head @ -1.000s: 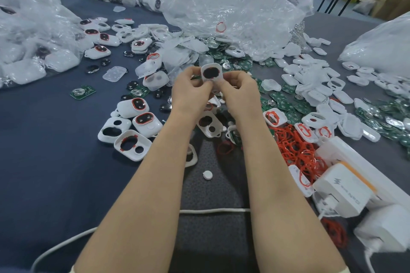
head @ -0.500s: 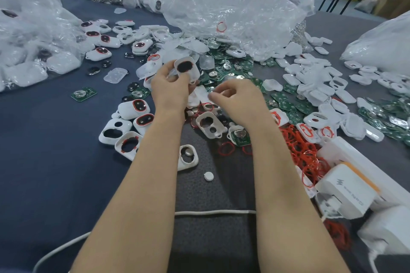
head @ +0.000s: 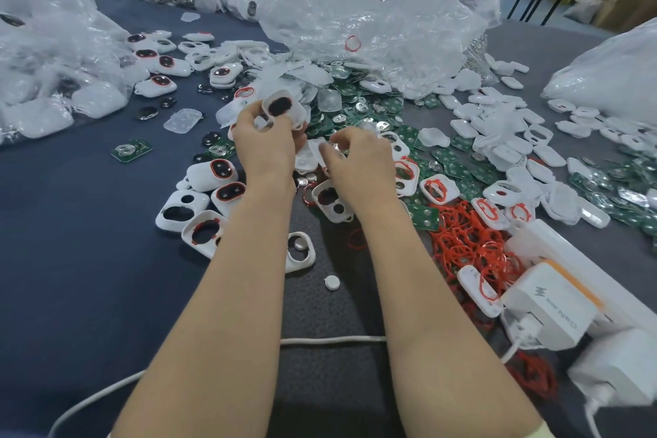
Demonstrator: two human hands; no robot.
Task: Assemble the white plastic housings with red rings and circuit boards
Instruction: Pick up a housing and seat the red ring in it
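Note:
My left hand [head: 265,147] holds up a white plastic housing [head: 284,110] with a dark oval opening, gripped at its lower edge. My right hand [head: 359,160] hovers just to the right with fingers curled, pinching at a pale translucent piece [head: 314,153] on the pile; what it holds is partly hidden. Loose red rings [head: 469,242] lie heaped at the right. Green circuit boards [head: 359,110] are scattered beyond both hands. Housings fitted with red rings [head: 222,171] sit to the left of my left wrist.
Crumpled clear plastic bags [head: 355,3] fill the back and left. White chargers on a power strip [head: 554,299] stand at the right, and a white cable [head: 330,341] crosses under my forearms. A small white button [head: 332,282] lies between my arms on the dark mat.
The two hands have parted. My left hand carried the housing to the left, and my right hand let go of it and dropped to the pile of parts.

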